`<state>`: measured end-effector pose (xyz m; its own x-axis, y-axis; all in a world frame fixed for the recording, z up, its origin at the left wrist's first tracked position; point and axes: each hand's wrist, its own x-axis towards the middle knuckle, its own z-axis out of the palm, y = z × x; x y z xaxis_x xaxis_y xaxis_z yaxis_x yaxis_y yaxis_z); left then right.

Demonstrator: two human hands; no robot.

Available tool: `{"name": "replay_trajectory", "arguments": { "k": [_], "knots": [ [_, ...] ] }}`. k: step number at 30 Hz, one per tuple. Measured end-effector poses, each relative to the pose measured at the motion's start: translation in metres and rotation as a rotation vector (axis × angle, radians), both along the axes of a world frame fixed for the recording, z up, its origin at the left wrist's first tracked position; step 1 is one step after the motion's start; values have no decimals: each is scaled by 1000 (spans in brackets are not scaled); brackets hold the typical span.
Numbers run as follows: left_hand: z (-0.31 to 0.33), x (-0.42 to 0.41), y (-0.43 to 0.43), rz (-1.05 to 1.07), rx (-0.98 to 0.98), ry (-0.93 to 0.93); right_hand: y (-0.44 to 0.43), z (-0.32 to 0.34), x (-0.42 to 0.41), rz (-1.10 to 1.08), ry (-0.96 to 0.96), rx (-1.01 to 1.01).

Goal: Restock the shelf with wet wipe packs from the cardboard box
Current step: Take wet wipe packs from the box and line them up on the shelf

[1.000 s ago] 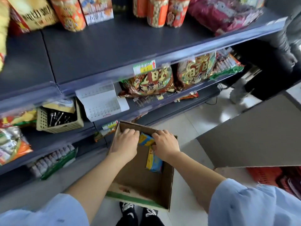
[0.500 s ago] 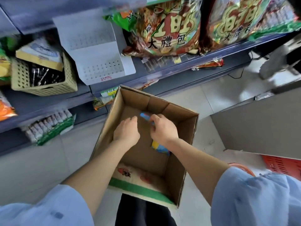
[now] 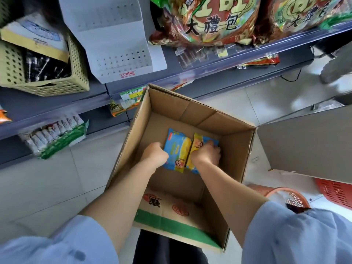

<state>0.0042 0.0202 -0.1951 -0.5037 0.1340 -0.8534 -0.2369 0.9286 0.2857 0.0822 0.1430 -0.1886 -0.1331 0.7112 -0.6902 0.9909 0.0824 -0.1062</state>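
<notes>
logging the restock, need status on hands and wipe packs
Left hand grips the left wet wipe pack, right hand the right wet wipe pack. Both packs on the cardboard box floor. Box top open, nothing above them.

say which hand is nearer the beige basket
Left: left hand grips a wet wipe pack in the cardboard box, down-right of the beige basket; right hand grips another, farther right.
</notes>
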Motion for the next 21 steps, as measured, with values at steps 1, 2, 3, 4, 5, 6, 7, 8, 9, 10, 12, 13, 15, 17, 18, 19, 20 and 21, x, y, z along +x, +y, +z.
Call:
{"name": "replay_trajectory", "arguments": {
  "k": [1, 2, 3, 4, 5, 6, 7, 8, 9, 10, 12, 13, 15, 17, 18, 19, 20, 21],
  "knots": [
    [-2, 2, 3, -38, -11, 19, -2, -4, 1, -55, -2, 31],
    [-4, 4, 5, -68, -26, 35, -4, -7, 2, -94, -11, 54],
    [-7, 6, 7, -81, -42, 45, -7, -12, 2, -107, -27, 71],
    [-9, 7, 8, -78, -61, 49, -9, -16, 3, -105, -44, 83],
    [-11, 8, 9, -55, -82, 50, -10, -20, 3, -96, -56, 89],
    [-12, 7, 8, -13, -98, 50, -9, -23, 4, -86, -56, 90],
    [-13, 5, 7, 40, -100, 54, -8, -25, 4, -72, -45, 86],
    [-15, 3, 6, 90, -92, 61, -6, -26, 5, -56, -24, 79],
    [-16, 2, 4, 121, -81, 72, -4, -27, 6, -44, 7, 72],
    [-17, 1, 3, 130, -69, 86, -2, -28, 7, -45, 47, 62],
    [-15, 1, 2, 128, -43, 118, -3, -27, 9, -61, 120, 24],
    [-13, 1, 2, 132, -31, 129, -5, -26, 9, -62, 133, -5],
    [-7, 4, 3, 86, -52, 135, -10, -27, 11, -59, 118, -64],
    [-3, 6, 4, 8, -91, 125, -14, -27, 13, -86, 116, -103],
    [-1, 6, 5, -21, -94, 119, -14, -27, 13, -114, 136, -108],
    [1, 7, 5, -46, -87, 115, -14, -26, 13, -147, 167, -105],
    [4, 9, 5, -69, -78, 119, -14, -24, 12, -175, 205, -98],
    [8, 10, 6, -85, -71, 134, -13, -20, 11, -189, 240, -91]
  ]
}}
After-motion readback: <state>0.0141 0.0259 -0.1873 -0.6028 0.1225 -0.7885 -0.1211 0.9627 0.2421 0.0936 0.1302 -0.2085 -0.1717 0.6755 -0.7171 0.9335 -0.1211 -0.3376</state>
